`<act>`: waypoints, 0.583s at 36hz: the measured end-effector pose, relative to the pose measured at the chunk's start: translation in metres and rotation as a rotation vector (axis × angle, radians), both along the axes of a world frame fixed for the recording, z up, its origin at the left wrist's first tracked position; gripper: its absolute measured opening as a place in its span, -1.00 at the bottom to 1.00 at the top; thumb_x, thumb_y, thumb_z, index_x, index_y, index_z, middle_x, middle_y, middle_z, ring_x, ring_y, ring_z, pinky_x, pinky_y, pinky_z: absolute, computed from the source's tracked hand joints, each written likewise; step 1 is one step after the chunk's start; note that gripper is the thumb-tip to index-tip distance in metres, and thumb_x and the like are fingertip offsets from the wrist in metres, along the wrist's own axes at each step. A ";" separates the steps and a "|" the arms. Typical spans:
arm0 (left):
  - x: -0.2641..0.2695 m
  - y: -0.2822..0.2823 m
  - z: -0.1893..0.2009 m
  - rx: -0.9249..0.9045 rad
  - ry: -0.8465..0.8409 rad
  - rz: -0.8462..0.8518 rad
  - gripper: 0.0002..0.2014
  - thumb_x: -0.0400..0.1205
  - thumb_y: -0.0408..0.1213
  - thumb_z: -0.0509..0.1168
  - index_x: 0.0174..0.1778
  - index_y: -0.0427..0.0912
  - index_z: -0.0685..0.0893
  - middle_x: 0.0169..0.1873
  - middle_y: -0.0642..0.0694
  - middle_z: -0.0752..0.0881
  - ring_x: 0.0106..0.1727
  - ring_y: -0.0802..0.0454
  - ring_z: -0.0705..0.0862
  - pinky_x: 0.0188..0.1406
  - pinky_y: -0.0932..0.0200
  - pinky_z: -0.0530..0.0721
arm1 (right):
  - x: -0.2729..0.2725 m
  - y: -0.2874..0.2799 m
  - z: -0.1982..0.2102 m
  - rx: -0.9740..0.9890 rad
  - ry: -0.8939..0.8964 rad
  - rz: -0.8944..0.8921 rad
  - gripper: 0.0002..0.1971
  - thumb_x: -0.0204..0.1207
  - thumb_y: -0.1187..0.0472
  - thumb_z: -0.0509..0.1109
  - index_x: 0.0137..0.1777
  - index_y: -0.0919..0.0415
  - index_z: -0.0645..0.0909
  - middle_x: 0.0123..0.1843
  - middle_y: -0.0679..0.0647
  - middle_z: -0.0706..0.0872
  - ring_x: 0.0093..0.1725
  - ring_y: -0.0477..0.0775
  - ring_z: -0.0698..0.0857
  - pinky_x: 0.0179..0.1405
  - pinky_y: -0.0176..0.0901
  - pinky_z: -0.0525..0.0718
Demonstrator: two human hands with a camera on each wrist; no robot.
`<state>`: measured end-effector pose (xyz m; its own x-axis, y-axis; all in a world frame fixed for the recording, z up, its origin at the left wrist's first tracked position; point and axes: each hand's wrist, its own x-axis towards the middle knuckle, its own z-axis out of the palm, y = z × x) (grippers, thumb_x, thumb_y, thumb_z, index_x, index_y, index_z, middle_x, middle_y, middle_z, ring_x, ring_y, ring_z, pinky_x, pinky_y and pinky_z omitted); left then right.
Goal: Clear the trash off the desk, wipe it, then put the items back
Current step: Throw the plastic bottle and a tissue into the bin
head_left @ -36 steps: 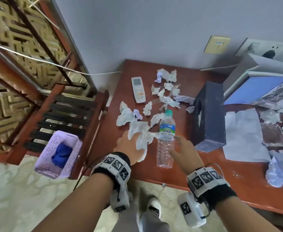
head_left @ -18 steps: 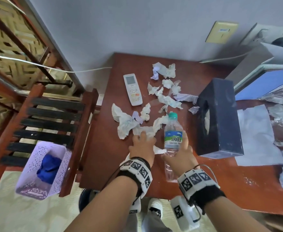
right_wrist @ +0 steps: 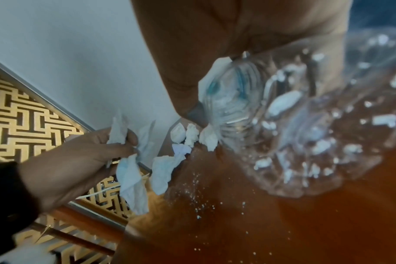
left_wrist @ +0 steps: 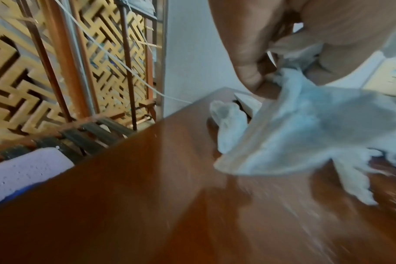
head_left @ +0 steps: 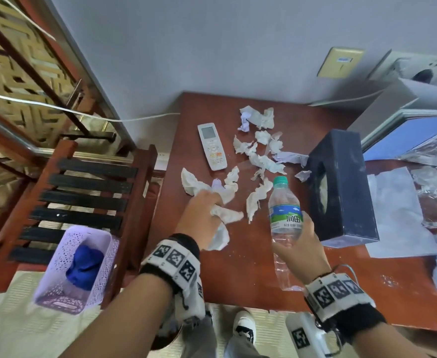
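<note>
**Both hands lifted off the desk with their loads**

Lifted since a moment ago: right hand (head_left: 299,248) wraps the clear, ribbed plastic bottle (head_left: 285,215), now raised and tilted off the desk (head_left: 251,275). Left hand (head_left: 199,218) clenches a wad of crumpled tissue (head_left: 225,218), tails dangling above the wood. Polished red-brown top, white crumbs scattered near the front edge. More torn tissue scraps (head_left: 261,156) lie ahead, beside a white remote (head_left: 212,147). Dark tissue box (head_left: 341,187) stands right. Lilac perforated basket (head_left: 75,267) sits past the left edge.
</note>
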<state>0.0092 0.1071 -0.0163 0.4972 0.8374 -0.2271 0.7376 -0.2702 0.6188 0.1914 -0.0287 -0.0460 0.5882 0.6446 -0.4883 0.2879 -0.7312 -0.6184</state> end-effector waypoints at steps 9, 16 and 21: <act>-0.004 0.044 -0.045 -0.048 0.415 -0.060 -0.19 0.45 -0.09 0.41 0.58 0.22 0.16 0.61 -0.02 0.07 0.61 -0.21 0.09 0.42 -0.21 0.43 | 0.004 -0.010 0.019 0.108 0.020 0.010 -0.04 0.29 0.21 0.56 0.57 -0.17 0.02 0.06 0.01 0.61 -0.12 -0.04 0.73 -0.22 -0.15 0.77; 0.011 0.029 -0.063 0.047 0.431 -0.117 -0.61 0.60 -0.28 0.26 0.33 0.12 0.49 0.46 -0.04 0.27 0.37 -0.19 0.27 0.12 0.04 0.58 | 0.005 -0.016 0.026 0.126 0.040 0.020 -0.05 0.32 0.23 0.56 0.58 -0.11 0.03 0.06 -0.03 0.62 -0.11 -0.08 0.73 -0.28 -0.29 0.71; 0.011 0.023 -0.059 -0.034 0.453 -0.151 -0.67 0.65 -0.37 0.20 0.29 0.04 0.53 0.45 -0.10 0.30 0.39 -0.20 0.37 0.17 0.03 0.61 | 0.004 -0.016 0.032 0.125 0.054 0.010 -0.06 0.34 0.26 0.56 0.59 -0.09 0.04 0.04 -0.05 0.61 -0.12 -0.10 0.72 -0.36 -0.35 0.67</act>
